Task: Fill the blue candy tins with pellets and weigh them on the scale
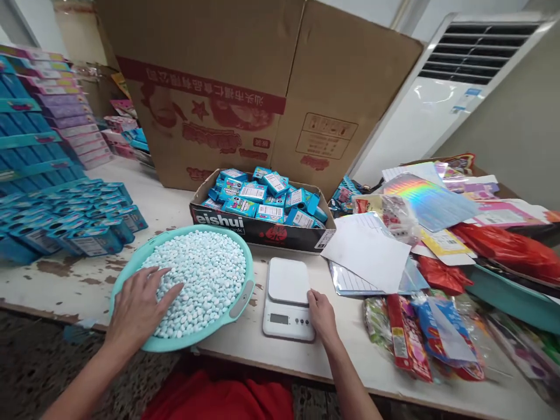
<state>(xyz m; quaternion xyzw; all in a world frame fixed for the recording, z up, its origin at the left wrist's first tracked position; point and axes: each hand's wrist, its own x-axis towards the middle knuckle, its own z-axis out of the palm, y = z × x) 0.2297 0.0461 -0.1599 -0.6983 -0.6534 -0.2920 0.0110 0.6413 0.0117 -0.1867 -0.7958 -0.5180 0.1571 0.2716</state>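
A turquoise plastic basin (245,298) full of small pale blue and white candies (205,274) stands at the table's front edge. My left hand (142,303) lies over the basin's left side, fingers spread on the candies. To the right of the basin sits a white digital kitchen scale (289,280) with a bare platform and a blank-looking display. My right hand (321,312) touches the scale's right edge, its fingers partly bent against the side; the fingertips are partly hidden. Behind both stands an open black carton (262,235) heaped with small blue candy boxes (254,192).
Many open blue boxes (91,239) stand upright at left, before stacked blue display trays (26,140). A tall cardboard box (245,76) walls off the back. White papers (367,251), candy packets (409,338) and a red bag (511,248) clutter the right, near an air conditioner (441,105).
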